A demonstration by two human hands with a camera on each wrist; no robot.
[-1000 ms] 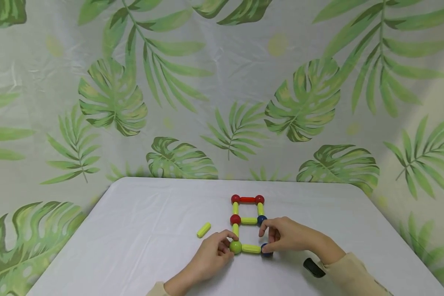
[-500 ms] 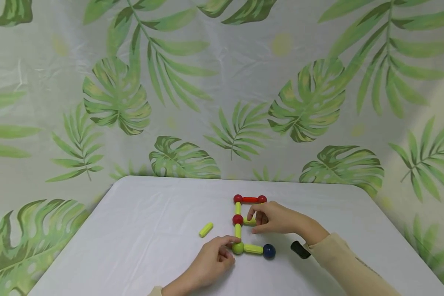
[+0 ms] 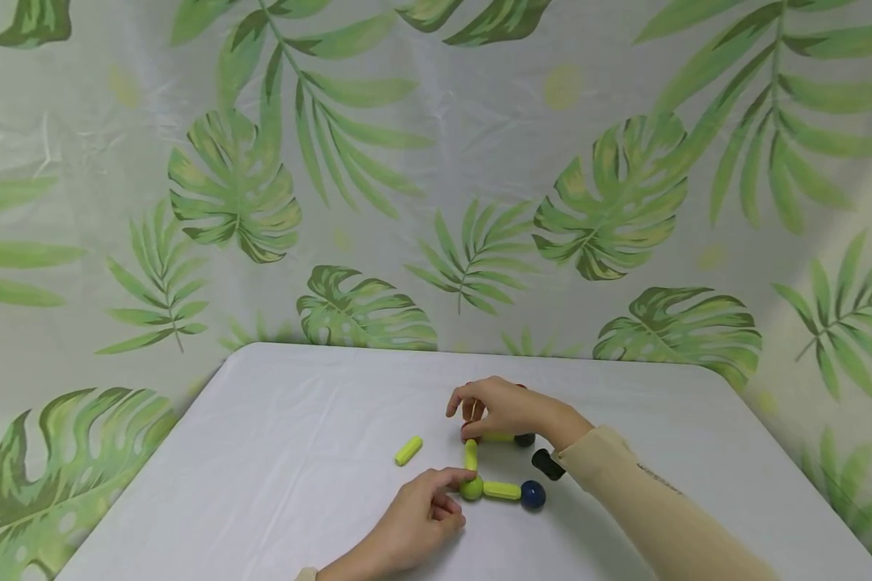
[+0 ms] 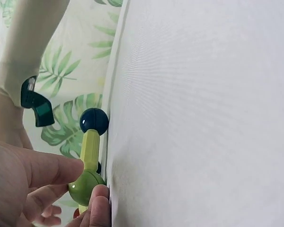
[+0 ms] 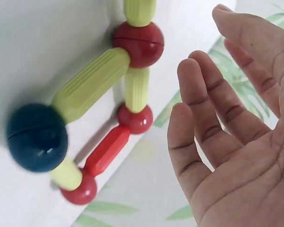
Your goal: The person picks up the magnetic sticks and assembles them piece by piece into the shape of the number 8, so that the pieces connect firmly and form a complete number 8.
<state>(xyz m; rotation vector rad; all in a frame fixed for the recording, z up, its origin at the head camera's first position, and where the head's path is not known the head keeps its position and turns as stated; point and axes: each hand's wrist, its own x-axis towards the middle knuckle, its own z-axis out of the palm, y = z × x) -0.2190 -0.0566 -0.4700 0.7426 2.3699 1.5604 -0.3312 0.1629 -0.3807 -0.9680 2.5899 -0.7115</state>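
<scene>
A frame of balls and short rods lies on the white table (image 3: 320,452). My left hand (image 3: 417,512) pinches the green ball (image 4: 84,189) at its near left corner between thumb and fingers. From that ball a yellow-green rod (image 3: 502,491) runs to a dark blue ball (image 3: 533,495). My right hand (image 3: 505,410) is over the frame's left middle, holding nothing, its fingers spread and loosely bent beside the middle red ball (image 5: 141,45) in the right wrist view. Another blue ball (image 5: 38,138), a red rod (image 5: 106,151) and the far red balls show there; the hand mostly hides the far end in the head view.
A loose yellow-green rod (image 3: 408,450) lies left of the frame. A dark band-like device (image 3: 548,465) sits at the right wrist. Behind the table's far edge hangs a leaf-patterned cloth (image 3: 363,202).
My right hand has left the near blue ball and moved up and left across the frame to its left middle. My left hand stays at the green ball. The view has shifted slightly.
</scene>
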